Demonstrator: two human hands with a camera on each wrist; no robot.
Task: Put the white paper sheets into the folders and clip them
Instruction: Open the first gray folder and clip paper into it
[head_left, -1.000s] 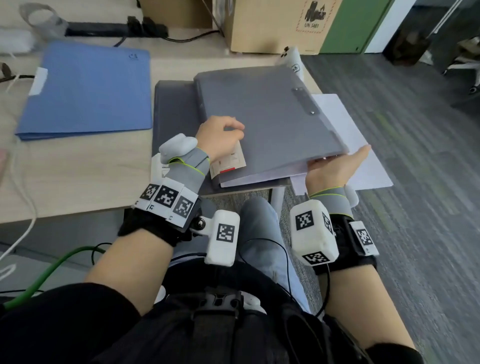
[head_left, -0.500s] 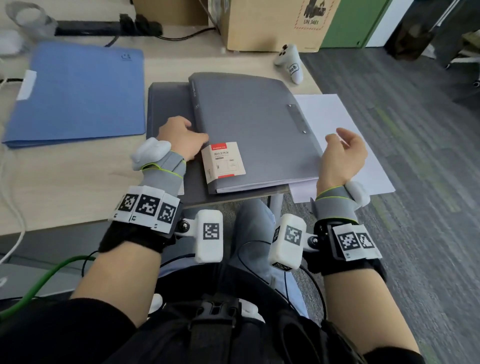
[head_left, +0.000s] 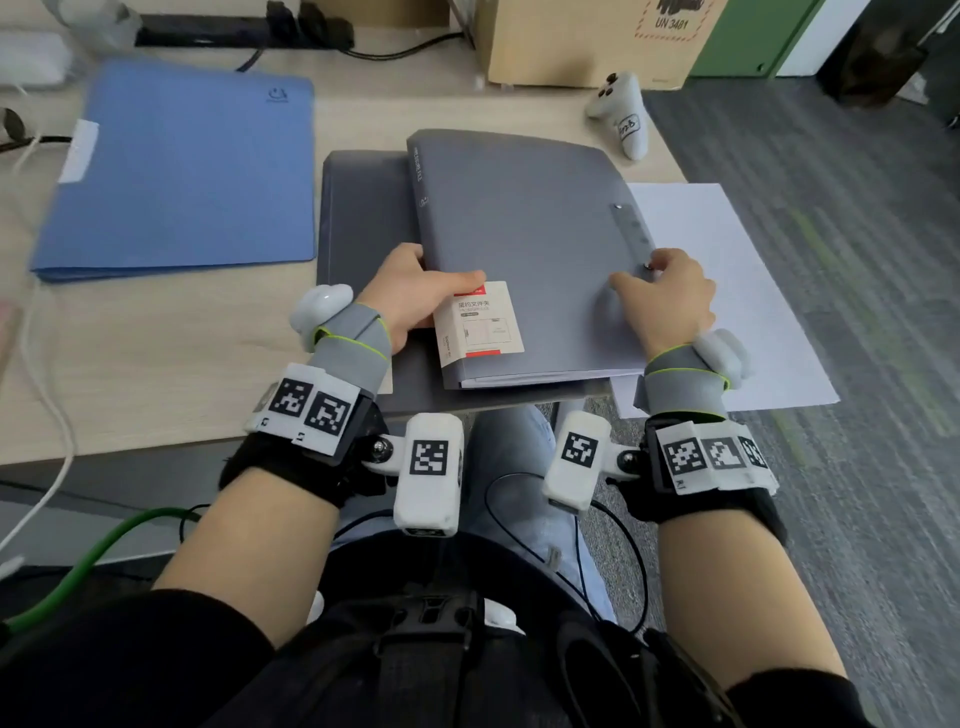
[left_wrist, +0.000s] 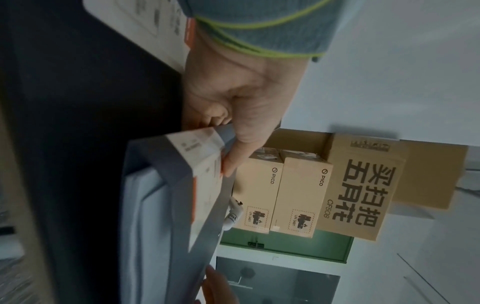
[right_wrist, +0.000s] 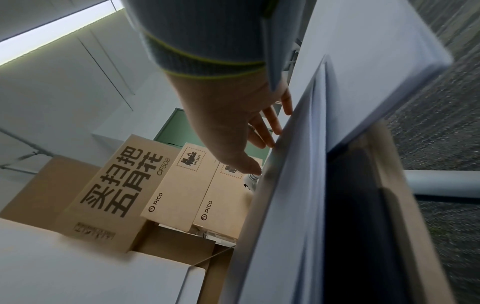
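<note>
- The grey folder (head_left: 524, 249) lies shut on the surface (head_left: 171, 343), on top of another grey folder (head_left: 363, 218)
- The left hand (head_left: 415, 296) grips the folder's near left edge, thumb on top by the white label (head_left: 480, 325), fingers (left_wrist: 207, 121) curled under
- The right hand (head_left: 670, 301) rests on the cover's right side, fingers (right_wrist: 270, 123) fairly straight and holding nothing
- The folder's long side runs away from the person; its opening edge is nearest the right hand
- A white paper sheet (head_left: 727, 291) lies just right of that hand, partly under the folder and hanging off the surface
- White sheet edges show inside the folder, so it looks filled
- A blue folder (head_left: 182, 171) lies well apart on the left
</note>
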